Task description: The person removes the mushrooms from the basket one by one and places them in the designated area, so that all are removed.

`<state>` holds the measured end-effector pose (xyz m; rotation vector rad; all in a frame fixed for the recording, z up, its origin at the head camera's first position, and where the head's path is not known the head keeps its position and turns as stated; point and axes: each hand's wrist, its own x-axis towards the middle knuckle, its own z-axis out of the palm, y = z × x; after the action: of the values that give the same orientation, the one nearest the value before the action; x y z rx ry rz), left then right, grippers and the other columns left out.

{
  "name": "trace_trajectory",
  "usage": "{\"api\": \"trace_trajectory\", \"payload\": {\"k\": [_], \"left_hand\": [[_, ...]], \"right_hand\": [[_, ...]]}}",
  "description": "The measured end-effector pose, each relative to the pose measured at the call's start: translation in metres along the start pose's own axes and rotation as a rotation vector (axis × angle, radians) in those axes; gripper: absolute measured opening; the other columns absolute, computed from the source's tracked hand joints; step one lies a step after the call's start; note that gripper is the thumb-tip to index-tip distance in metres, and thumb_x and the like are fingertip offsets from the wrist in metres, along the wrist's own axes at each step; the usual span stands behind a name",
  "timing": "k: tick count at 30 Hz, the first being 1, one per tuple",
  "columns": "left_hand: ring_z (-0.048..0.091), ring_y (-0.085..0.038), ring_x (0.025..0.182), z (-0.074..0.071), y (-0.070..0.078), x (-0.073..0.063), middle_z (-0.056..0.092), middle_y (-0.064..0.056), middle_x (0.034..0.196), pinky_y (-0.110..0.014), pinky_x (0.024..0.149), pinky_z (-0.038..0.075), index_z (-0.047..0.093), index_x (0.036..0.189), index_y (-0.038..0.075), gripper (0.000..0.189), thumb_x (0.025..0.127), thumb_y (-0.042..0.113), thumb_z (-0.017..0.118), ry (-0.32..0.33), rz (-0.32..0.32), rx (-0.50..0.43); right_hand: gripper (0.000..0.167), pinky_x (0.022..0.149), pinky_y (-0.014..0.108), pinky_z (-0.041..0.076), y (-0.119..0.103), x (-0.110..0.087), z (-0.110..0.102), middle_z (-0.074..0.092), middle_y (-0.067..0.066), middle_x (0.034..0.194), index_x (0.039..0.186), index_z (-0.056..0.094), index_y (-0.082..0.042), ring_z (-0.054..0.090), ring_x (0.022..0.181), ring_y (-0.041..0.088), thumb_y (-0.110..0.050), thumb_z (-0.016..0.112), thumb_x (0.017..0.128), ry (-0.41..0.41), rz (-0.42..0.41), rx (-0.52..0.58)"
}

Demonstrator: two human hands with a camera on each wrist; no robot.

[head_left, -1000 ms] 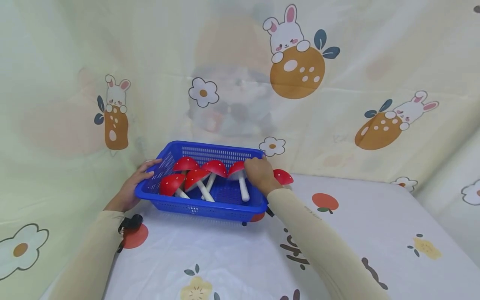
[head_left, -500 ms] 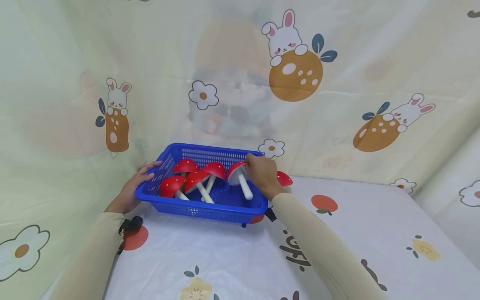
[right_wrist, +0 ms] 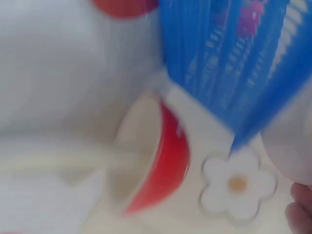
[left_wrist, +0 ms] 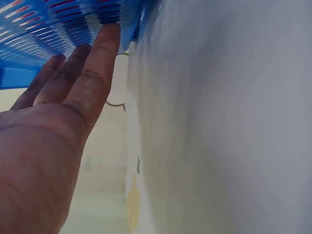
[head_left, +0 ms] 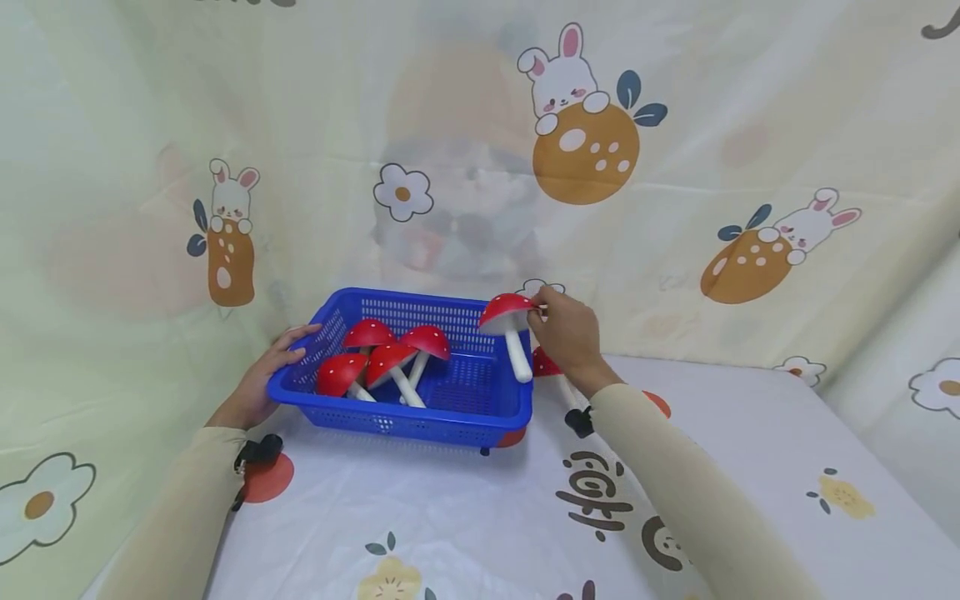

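My right hand pinches the edge of a toy mushroom's red, white-dotted cap. Its white stalk hangs down over the right end of a blue plastic basket. In the right wrist view, only fingertips show, beside a pale surface at the edge. At the basket's left end my left hand touches the rim; in the left wrist view its straight fingers lie against the slotted outer wall. Several similar mushrooms lie inside, toward the left.
Another red-capped mushroom is on the table outside the basket, right of it, partly behind my right hand in the head view. A patterned cloth covers the table. Printed curtains hang behind and at the sides.
My right hand has lifted the mushroom from inside the basket and carried it up and right to the basket's right end. The left hand and basket stay put.
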<state>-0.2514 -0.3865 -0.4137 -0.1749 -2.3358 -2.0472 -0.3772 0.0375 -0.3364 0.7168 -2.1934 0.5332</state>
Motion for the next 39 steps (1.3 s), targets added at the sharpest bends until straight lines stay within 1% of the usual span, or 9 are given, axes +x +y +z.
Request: {"api": "trace_trajectory", "payload": {"k": [4,7,10,12,17,23,28,32,39], "left_hand": [[0.014,-0.045,0.149,-0.002,0.0,-0.002,0.005,-0.011,0.165,-0.02,0.091,0.053,0.02,0.157,0.033,0.055,0.105,0.033,0.038,0.0,0.001,0.001],[0.014,-0.045,0.149,-0.003,0.0,-0.004,0.004,-0.011,0.166,-0.02,0.092,0.053,0.019,0.157,0.034,0.055,0.105,0.034,0.038,0.003,0.0,0.014],[0.014,-0.045,0.149,-0.004,0.0,-0.004,0.004,-0.01,0.166,-0.021,0.092,0.053,0.019,0.157,0.035,0.056,0.105,0.034,0.039,0.006,-0.004,0.022],[0.014,-0.045,0.149,-0.003,0.0,-0.004,0.004,-0.01,0.166,-0.021,0.092,0.053,0.018,0.157,0.036,0.056,0.105,0.035,0.039,0.004,-0.009,0.022],[0.012,-0.046,0.149,-0.002,0.001,-0.004,0.002,-0.011,0.166,-0.022,0.091,0.054,0.017,0.157,0.034,0.055,0.106,0.035,0.036,-0.013,-0.008,-0.005],[0.012,-0.046,0.149,-0.001,0.001,-0.003,0.002,-0.011,0.166,-0.022,0.091,0.054,0.017,0.158,0.035,0.055,0.106,0.034,0.036,-0.022,0.004,-0.024],[0.015,-0.045,0.148,0.003,0.001,-0.004,0.005,-0.011,0.165,-0.023,0.092,0.054,0.018,0.157,0.036,0.055,0.106,0.035,0.036,-0.007,-0.011,-0.009],[0.016,-0.043,0.148,0.003,-0.001,-0.003,0.006,-0.009,0.165,-0.024,0.092,0.054,0.018,0.157,0.037,0.056,0.105,0.036,0.038,0.001,-0.022,-0.006],[0.015,-0.045,0.149,0.0,-0.003,-0.001,0.004,-0.01,0.166,-0.023,0.091,0.054,0.018,0.157,0.035,0.055,0.105,0.036,0.037,-0.009,-0.003,-0.007]], "right_hand": [[0.009,0.059,0.042,0.057,0.023,0.001,-0.013,0.076,0.016,0.089,0.094,0.066,-0.002,0.073,0.076,0.03,-0.007,0.068,0.087,0.039,0.025,-0.014],[0.01,0.052,0.041,0.053,0.04,0.0,-0.022,0.075,0.017,0.087,0.094,0.065,-0.001,0.068,0.066,0.03,-0.006,0.068,0.086,0.054,0.02,-0.058],[0.013,0.048,0.038,0.049,0.058,-0.004,-0.029,0.073,0.019,0.086,0.096,0.064,0.001,0.06,0.055,0.029,-0.006,0.069,0.086,0.035,0.016,-0.112],[0.018,0.05,0.038,0.051,0.07,-0.009,-0.031,0.072,0.019,0.089,0.099,0.062,0.001,0.057,0.053,0.028,-0.007,0.071,0.086,-0.001,0.025,-0.144],[0.027,0.063,0.042,0.059,0.097,-0.021,-0.033,0.07,0.02,0.093,0.102,0.058,0.0,0.062,0.058,0.03,-0.009,0.076,0.084,-0.115,0.047,-0.226],[0.029,0.061,0.043,0.059,0.118,-0.039,-0.027,0.067,0.021,0.091,0.102,0.055,0.001,0.06,0.054,0.029,-0.007,0.076,0.083,-0.21,0.049,-0.27],[0.028,0.059,0.042,0.059,0.127,-0.049,-0.022,0.065,0.021,0.09,0.103,0.053,0.001,0.061,0.057,0.028,-0.006,0.073,0.085,-0.32,0.053,-0.293],[0.026,0.064,0.044,0.06,0.127,-0.053,-0.023,0.065,0.021,0.091,0.102,0.053,0.002,0.065,0.064,0.031,-0.005,0.071,0.086,-0.407,0.066,-0.296],[0.017,0.067,0.045,0.059,0.129,-0.052,-0.026,0.063,0.019,0.085,0.098,0.052,0.004,0.065,0.071,0.032,-0.002,0.065,0.088,-0.477,0.141,-0.265]]}}
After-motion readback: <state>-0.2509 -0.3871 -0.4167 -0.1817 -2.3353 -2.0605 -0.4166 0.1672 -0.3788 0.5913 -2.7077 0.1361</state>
